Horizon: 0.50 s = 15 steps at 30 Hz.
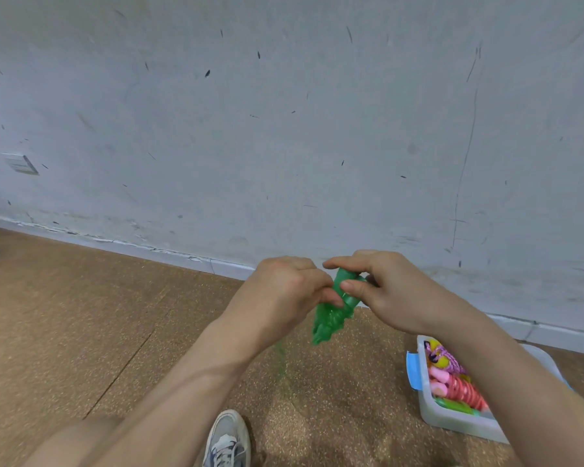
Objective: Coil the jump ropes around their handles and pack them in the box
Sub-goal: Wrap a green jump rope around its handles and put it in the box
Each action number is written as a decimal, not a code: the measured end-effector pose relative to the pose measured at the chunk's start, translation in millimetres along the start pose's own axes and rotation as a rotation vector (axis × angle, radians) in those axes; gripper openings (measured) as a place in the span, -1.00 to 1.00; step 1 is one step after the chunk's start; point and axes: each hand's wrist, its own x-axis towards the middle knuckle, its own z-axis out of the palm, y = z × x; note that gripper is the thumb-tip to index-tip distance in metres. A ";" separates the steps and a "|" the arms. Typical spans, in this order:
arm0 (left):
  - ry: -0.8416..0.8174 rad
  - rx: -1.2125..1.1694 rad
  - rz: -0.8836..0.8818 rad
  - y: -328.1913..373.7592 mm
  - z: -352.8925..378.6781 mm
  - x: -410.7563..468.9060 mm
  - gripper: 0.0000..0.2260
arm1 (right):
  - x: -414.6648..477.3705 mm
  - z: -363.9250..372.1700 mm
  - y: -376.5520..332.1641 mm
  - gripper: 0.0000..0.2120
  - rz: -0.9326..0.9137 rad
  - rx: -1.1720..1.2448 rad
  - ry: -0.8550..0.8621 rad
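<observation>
A scuffed grey wall [284, 112] fills the upper part of the view, and below it a cork-patterned floor [81, 315] runs up to a white skirting board [223, 264].

On the floor at the right, close to the skirting edge, stands a translucent plastic box [452, 423] with a blue latch [413, 370]. The right forearm covers part of it.

Both hands are raised above the floor, in front of the skirting. The left hand [284, 291] has its fingers [331, 299] curled round a green jump rope [331, 318]. The right hand [385, 288] pinches the top of the same bundle between thumb and forefinger. The rope is already wound in tight turns about its handles. A thin blurred tail [282, 362] hangs below, so the last length seems to be going on now.

A grey and white shoe [228, 439] shows at the bottom edge, and a wall socket [21, 163] sits low on the far left of the wall.

Inside the box lie coiled ropes: a pink rope [462, 389], a yellow and purple rope [442, 358] and a green piece [452, 406] beneath.

The task looks well advanced, with several ropes packed. What remains, as far as can be seen, is finishing this coil and laying it in the box. No other loose rope is in view.
</observation>
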 end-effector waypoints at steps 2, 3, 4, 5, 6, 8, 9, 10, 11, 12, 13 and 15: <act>0.010 -0.011 -0.021 0.8 1.3 0.2 -0.78 | -1.2 -1.6 -0.8 -0.68 0.003 0.072 -0.060; 0.026 -0.033 -0.060 0.9 1.0 0.3 -0.79 | -1.9 -3.2 0.0 -0.69 0.024 0.160 -0.072; 0.041 -0.079 -0.124 2.1 0.0 0.6 -0.80 | -2.8 -4.9 1.7 -0.71 0.051 0.268 -0.077; 0.045 -0.162 -0.219 4.5 -2.2 0.8 -0.84 | -4.3 -6.4 3.3 -0.72 0.078 0.369 -0.078; 0.039 -0.282 -0.332 7.0 -4.4 1.5 -0.89 | -5.6 -7.5 3.8 -0.73 0.103 0.460 -0.077; -0.009 -0.537 -0.545 12.5 -7.8 3.4 -0.85 | -8.0 -6.8 2.5 -0.74 0.139 0.624 -0.085; -0.033 -0.631 -0.605 13.6 -8.5 3.6 -0.81 | -9.0 -5.7 1.5 -0.75 0.146 0.690 -0.088; -0.042 -0.696 -0.634 13.2 -8.5 3.8 -0.80 | -9.5 -4.8 1.0 -0.75 0.151 0.740 -0.085; -0.041 -0.747 -0.647 12.4 -9.6 4.7 -0.81 | -9.7 -4.3 1.0 -0.76 0.154 0.781 -0.077; -0.039 -0.791 -0.651 11.4 -10.7 5.3 -0.83 | -9.6 -4.5 1.0 -0.76 0.159 0.817 -0.065; -0.038 -0.826 -0.648 10.2 -10.7 5.2 -0.85 | -9.3 -4.8 1.4 -0.77 0.164 0.857 -0.050; -0.034 -0.886 -0.637 9.3 -11.2 5.0 -0.86 | -8.8 -4.0 2.3 -0.76 0.168 0.949 -0.030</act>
